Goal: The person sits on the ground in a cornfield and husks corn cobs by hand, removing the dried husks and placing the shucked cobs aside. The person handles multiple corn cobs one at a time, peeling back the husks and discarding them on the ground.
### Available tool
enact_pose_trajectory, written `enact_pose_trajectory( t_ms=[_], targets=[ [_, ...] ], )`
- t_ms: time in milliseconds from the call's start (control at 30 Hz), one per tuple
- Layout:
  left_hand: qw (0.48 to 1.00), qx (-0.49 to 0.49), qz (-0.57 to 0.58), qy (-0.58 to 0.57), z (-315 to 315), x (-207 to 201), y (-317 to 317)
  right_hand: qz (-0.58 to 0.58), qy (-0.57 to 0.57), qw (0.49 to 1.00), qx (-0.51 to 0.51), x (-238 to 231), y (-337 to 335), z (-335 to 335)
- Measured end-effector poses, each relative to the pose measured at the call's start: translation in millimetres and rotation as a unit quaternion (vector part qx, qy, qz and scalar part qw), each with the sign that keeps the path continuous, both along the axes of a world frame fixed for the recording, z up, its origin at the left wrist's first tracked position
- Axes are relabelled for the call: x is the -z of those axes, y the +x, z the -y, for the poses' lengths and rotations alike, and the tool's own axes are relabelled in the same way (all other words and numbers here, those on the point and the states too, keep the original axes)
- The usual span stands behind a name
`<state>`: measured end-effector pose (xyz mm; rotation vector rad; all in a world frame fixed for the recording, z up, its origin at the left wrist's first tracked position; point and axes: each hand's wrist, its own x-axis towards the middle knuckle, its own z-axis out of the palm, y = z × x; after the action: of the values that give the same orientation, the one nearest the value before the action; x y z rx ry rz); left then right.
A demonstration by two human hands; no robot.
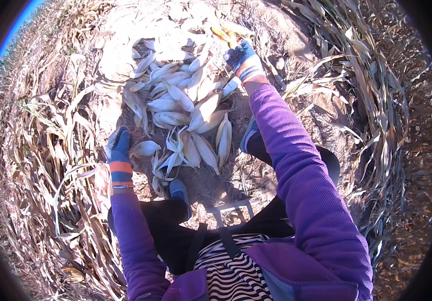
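A heap of corn ears in pale, dry husks lies on the ground before me. My left hand, in a blue glove with an orange band, is at the heap's near left side. Its fingers stretch out and hold nothing, beside a husked-over corn ear. Reaching out at the far right of the heap is my right hand, gloved alike. Its dark-palmed fingers look curled, and what they may hold cannot be made out. Just beyond them lie bare yellow corn cobs, close to the fingers.
Dry corn stalks lie along the left, and more stalks bank up at the right. My left shoe and right shoe stand near the heap. Between my legs shows part of a metal frame. Strong sunlight washes out the far ground.
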<state>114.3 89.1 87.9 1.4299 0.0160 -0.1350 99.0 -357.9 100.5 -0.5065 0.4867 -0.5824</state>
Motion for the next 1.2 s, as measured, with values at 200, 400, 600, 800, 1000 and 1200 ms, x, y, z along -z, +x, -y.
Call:
enact_pose_trajectory(
  t_ms=[200,400,600,800,1000,1200],
  targets=[
    [1.0,0.021,0.016,0.001,15,-21,-16,-0.084,0.02,0.99,-0.107,87,-45,-62],
    [0.998,0.034,0.032,0.041,17,-25,-17,-0.205,0.125,0.95,-0.201,218,-134,-129],
    [0.997,0.057,0.03,0.04,21,-30,-26,-0.375,0.007,0.876,-0.304,276,-153,-170],
    [0.995,0.066,0.041,0.063,32,-48,-38,-0.385,-0.323,0.789,-0.354,326,-151,-201],
    [0.998,0.035,0.02,0.055,20,-51,-36,-0.496,-0.552,0.606,-0.285,345,-152,-224],
    [0.998,0.04,0.003,0.042,26,-56,-41,-0.507,-0.496,0.615,-0.345,315,-149,-220]
  ],
)
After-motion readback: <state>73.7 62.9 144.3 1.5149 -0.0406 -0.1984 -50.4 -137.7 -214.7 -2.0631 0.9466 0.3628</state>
